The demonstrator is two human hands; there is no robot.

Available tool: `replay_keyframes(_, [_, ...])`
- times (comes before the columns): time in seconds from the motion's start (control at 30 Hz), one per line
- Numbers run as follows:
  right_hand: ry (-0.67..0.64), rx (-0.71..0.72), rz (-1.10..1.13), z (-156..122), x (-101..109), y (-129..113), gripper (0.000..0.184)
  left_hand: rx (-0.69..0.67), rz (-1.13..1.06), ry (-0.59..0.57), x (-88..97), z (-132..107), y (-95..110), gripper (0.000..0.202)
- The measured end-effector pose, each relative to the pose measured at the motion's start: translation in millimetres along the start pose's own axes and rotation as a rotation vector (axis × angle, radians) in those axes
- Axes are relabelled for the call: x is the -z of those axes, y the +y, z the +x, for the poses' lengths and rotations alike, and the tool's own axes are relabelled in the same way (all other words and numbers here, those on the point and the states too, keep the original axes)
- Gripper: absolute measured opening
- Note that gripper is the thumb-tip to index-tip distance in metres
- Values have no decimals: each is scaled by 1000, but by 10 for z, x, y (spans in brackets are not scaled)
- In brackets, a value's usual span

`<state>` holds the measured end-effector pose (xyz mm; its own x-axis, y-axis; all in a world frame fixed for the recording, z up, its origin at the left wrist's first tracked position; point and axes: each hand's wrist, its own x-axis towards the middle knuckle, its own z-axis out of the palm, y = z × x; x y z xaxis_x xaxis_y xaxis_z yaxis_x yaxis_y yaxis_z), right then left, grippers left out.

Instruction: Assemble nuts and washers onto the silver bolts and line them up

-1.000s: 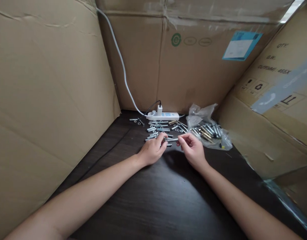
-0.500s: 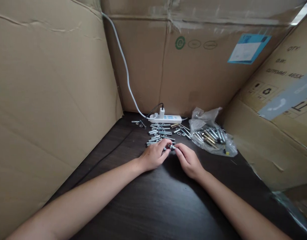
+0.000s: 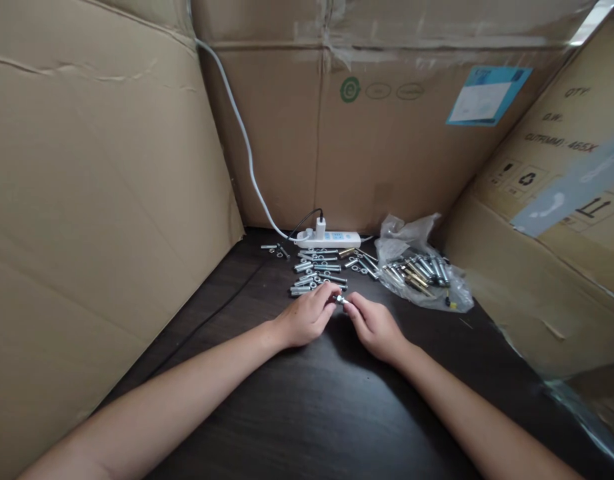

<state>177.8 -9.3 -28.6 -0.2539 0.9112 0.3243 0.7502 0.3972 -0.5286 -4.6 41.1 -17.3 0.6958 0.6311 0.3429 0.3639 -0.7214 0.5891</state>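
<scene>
A small metal bolt with a nut on it (image 3: 340, 300) is pinched between my two hands, just above the dark table. My left hand (image 3: 305, 320) has thumb and fingers closed at its left end, which they partly cover. From the other side, my right hand (image 3: 379, 328) grips the right end between thumb and forefinger. Right behind my left hand lie rows of silvery bolts, sleeves and washers (image 3: 321, 268). More loose bolts and washers (image 3: 359, 263) are scattered to the right of those rows.
A clear plastic bag (image 3: 454, 293) full of silver and brassy bolts lies at the back right. Behind the rows is a white power strip (image 3: 344, 239) with a charger plugged in. A black cable (image 3: 211, 319) crosses the left side. Cardboard walls (image 3: 387, 153) enclose the table.
Between my fingertips the bolt has turned a little, and its nut shows more clearly. Both hands keep their hold. The whole view has shifted slightly.
</scene>
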Motion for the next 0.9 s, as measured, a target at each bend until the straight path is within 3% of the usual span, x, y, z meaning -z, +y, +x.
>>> replay_keyframes(0.9, [-18,-6,24,24,-2,9,24,50,59,-32,21,-3,7,23])
